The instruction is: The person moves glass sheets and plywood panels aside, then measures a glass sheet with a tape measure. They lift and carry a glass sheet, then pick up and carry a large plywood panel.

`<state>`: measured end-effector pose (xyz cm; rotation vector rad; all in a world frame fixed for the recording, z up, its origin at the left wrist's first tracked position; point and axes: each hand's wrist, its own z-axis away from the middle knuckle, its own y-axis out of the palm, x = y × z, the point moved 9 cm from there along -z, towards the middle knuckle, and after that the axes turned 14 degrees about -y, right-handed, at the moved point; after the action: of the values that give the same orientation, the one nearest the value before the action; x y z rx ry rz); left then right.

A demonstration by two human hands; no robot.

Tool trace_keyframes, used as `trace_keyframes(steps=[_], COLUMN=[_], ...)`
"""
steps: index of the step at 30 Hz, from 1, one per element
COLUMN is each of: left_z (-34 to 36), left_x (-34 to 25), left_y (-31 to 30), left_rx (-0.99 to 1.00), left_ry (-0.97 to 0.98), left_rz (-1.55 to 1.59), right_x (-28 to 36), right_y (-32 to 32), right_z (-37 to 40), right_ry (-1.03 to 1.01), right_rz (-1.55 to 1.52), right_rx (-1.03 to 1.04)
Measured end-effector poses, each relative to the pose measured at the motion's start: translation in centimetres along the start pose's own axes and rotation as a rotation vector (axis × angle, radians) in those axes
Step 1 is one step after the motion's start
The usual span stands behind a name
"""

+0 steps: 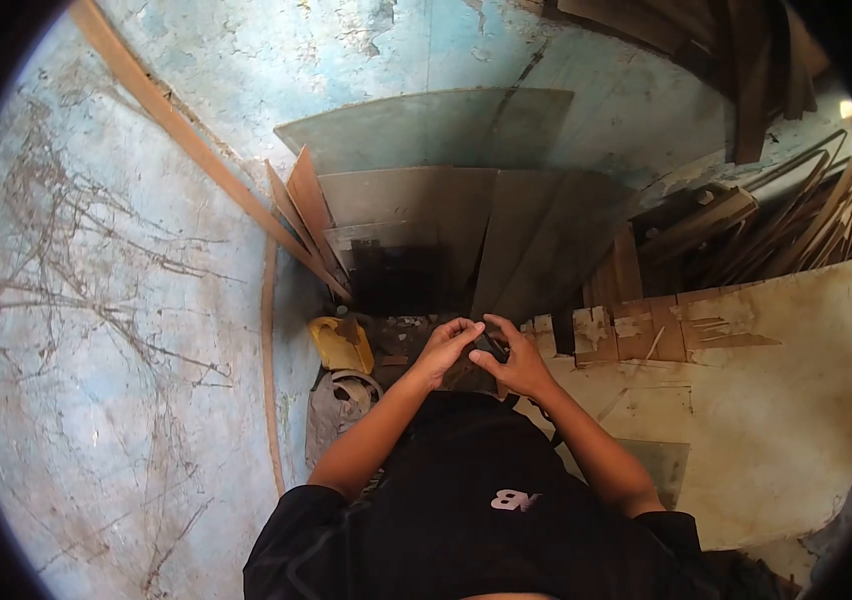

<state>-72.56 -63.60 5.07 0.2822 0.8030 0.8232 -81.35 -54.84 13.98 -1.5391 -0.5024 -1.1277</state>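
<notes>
In front of my chest, both hands are close together. My right hand (521, 365) is closed, its thumb and bent fingers around a small black object (491, 347) whose kind I cannot make out. My left hand (446, 352) is beside it, fingers and thumb pinched together near the object's upper end. Whatever is between the left fingertips is hidden or too small to tell.
To the left are a yellow plastic container (341, 343) and a grey sack (329, 412). Large sheets (401, 195) lean against the blue wall (396, 50). Wood strips (806, 215) are piled at right, beyond a pale stained board (766, 400). A wooden strip (161, 105) runs along the left wall.
</notes>
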Motion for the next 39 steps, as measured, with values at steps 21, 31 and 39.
trace_keyframes(steps=[21, 31, 39], left_z=[0.0, -5.0, -5.4], left_x=[-2.7, 4.8, -6.0], left_y=[-1.9, -20.1, -25.2], left_rx=[-0.103, -0.395, -0.687], left_ry=[-0.036, -0.109, 0.273], left_rz=[0.963, 0.753, -0.07], right_x=[0.8, -4.4, -5.6], right_y=[5.9, 3.8, -0.9], right_z=[-8.0, -22.5, -31.0], right_ry=[-0.053, -0.184, -0.203], right_rz=[0.204, 0.107, 0.257], right_rx=[0.003, -0.055, -0.113])
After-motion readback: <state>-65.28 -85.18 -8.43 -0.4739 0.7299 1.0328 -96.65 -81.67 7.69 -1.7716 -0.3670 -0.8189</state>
